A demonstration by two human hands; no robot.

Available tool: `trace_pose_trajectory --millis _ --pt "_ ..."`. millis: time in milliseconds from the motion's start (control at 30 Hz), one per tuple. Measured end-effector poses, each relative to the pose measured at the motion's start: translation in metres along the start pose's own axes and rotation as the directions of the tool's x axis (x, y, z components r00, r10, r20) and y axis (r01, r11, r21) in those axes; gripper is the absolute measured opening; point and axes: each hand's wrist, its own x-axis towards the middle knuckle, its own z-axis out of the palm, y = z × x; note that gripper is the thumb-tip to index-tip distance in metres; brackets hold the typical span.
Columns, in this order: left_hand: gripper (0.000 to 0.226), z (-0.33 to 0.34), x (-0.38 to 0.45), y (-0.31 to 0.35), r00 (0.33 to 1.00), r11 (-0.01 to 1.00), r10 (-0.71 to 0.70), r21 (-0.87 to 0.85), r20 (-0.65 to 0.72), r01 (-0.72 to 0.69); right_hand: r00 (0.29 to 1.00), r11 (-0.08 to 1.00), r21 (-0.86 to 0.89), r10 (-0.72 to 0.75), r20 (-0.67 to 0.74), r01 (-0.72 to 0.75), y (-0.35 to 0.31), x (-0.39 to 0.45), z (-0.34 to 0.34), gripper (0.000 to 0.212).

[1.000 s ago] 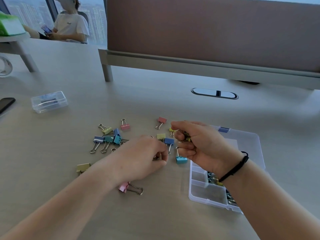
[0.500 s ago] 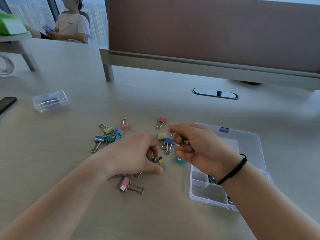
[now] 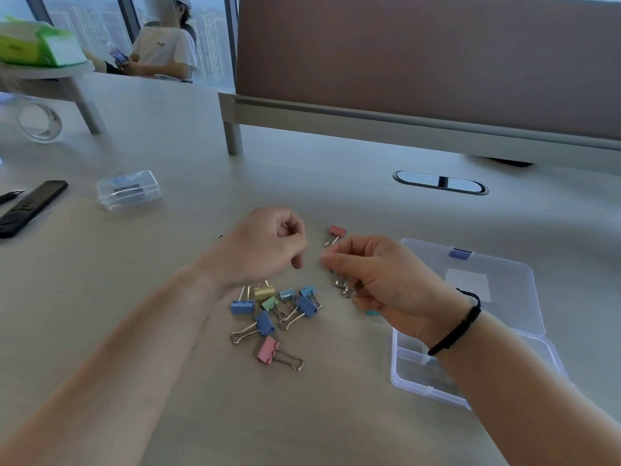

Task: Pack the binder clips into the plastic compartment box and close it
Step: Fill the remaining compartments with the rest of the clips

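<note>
Head view: our right hand (image 3: 386, 280) grasps several clips (image 3: 346, 286) left of the box (image 3: 497, 284); our left hand (image 3: 265, 247) is clenched, contents unclear.

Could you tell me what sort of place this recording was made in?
Probably an open-plan office: a long desk with a fabric divider panel and a cable grommet, and tall windows looking out on city towers.
</note>
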Motion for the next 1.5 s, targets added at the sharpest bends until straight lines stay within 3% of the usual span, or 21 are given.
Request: trace_pose_trajectory --millis 67,133,200,300,433,767,933,1133,1367,1500 --pt "0.011 -0.005 0.0 0.001 0.996 0.987 -0.084 -0.134 0.027 0.087 0.994 0.946 -0.307 -0.087 0.06 0.101 -0.001 0.003 0.012 0.007" --pt "0.016 -0.007 0.0 0.001 0.991 0.975 -0.125 -0.181 0.042 0.131 0.979 0.781 -0.592 -0.136 0.152 0.2 -0.002 0.004 0.027 0.005" --pt "0.021 -0.007 0.001 0.001 0.991 0.974 -0.129 -0.184 0.044 0.135 0.971 0.607 -0.759 -0.124 0.202 0.236 -0.003 0.006 0.042 0.012" --pt "0.026 -0.008 0.003 -0.001 0.991 0.971 -0.125 -0.2 0.046 0.131 0.973 0.409 -0.883 -0.106 0.205 0.231 -0.001 0.01 0.059 0.022" --pt "0.025 -0.008 0.003 -0.003 0.992 0.97 -0.119 -0.21 0.035 0.123 0.961 0.344 -0.902 -0.18 0.209 0.26 0.0 0.012 0.068 0.026" --pt "0.021 -0.009 0.005 -0.008 0.995 0.982 -0.095 -0.162 0.001 0.094 0.949 0.328 -0.909 -0.262 0.175 0.258 0.008 0.015 0.068 0.017" --pt "0.02 -0.007 0.003 -0.008 0.994 0.984 -0.102 -0.144 0.04 0.106 0.945 0.506 -0.821 -0.303 0.12 0.266 0.0 -0.001 0.045 0.014" --pt "0.025 0.025 -0.007 0.007 0.977 0.996 0.032 -0.087 0.212 -0.014 0.952 0.739 -0.627 -0.305 0.016 0.247 0.007 -0.046 -0.023 0.012" --pt "0.015 0.085 -0.015 0.028 0.906 0.935 0.207 0.197 0.369 -0.294 0.916 0.785 -0.606 -0.325 -0.233 0.124 0.033 -0.093 -0.11 0.009" --pt "0.017 0.1 -0.017 0.039 0.892 0.902 0.207 0.275 0.401 -0.333 0.885 0.863 -0.479 -0.341 -0.317 0.161 0.046 -0.102 -0.122 0.011"
